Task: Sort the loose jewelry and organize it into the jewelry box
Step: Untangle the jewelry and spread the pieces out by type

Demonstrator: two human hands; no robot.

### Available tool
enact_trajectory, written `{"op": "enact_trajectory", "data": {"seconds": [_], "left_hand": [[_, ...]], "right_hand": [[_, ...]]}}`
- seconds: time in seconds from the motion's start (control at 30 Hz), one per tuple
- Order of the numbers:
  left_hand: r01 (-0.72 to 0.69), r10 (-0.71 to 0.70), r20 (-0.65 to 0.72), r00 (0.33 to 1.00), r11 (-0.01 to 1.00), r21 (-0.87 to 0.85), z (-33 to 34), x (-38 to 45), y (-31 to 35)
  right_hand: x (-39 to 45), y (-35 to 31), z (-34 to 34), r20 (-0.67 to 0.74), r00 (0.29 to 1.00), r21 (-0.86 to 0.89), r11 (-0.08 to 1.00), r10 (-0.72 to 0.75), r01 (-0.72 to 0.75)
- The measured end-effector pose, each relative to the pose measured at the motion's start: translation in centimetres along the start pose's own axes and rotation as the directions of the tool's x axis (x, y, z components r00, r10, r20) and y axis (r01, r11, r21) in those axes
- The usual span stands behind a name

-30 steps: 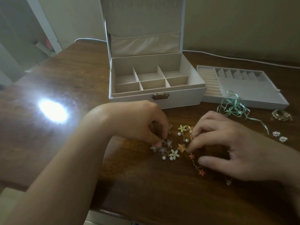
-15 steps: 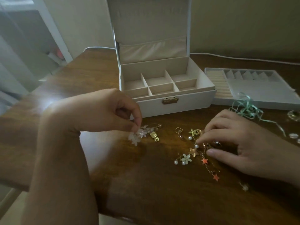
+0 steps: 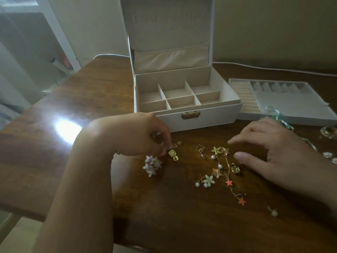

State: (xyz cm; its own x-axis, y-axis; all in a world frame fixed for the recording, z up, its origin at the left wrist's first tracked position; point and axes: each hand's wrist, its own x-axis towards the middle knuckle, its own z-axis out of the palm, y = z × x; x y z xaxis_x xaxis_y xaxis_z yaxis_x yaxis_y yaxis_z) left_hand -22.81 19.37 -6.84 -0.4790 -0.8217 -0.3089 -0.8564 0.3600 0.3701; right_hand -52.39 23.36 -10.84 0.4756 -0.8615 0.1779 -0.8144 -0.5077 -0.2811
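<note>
Left hand (image 3: 133,136), fingers curled, pinches a small gold earring (image 3: 173,154) on the table (image 3: 91,99), white flower cluster (image 3: 152,165) at its 6 o'clock; right hand (image 3: 273,150) hovers spread, holding nothing, over the star-and-pearl pieces (image 3: 218,167); open jewelry box (image 3: 186,106) at 12 o'clock.

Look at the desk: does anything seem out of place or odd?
Yes. The jewelry box's ring tray lies out on the table beside the box, and a green ribbon straggles over its front edge.
</note>
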Motion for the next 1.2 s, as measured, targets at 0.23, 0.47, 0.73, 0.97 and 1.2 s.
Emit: {"op": "enact_trajectory", "data": {"seconds": [0.23,0.47,0.73,0.97,1.2], "left_hand": [[0.081,-0.079,-0.018,0.997,0.989,0.124,0.6,1.1,0.7],[-0.012,0.023,-0.054,0.998,0.981,0.191,1.0,1.1,1.8],[-0.21,0.236,-0.086,0.968,0.948,0.237,2.0,1.9,4.7],[-0.177,0.285,-0.296,0.911,0.922,0.344,5.1,4.4,7.6],[-0.113,0.204,-0.318,0.926,0.953,0.283,5.2,4.9,7.7]], "right_hand": [[-0.1,-0.7,-0.4,0.17,0.985,-0.016,1.0,0.011,-0.009],[-0.1,0.2,-0.3,0.124,0.988,-0.106,0.991,0.097,-0.084],[-0.2,0.3,-0.5,0.059,0.991,-0.106,0.988,0.122,-0.115],[0.3,0.1,-0.3,-0.018,0.983,-0.061,0.981,0.183,-0.184],[0.3,-0.1,-0.5,0.016,0.986,-0.075,0.984,0.164,-0.162]]}}
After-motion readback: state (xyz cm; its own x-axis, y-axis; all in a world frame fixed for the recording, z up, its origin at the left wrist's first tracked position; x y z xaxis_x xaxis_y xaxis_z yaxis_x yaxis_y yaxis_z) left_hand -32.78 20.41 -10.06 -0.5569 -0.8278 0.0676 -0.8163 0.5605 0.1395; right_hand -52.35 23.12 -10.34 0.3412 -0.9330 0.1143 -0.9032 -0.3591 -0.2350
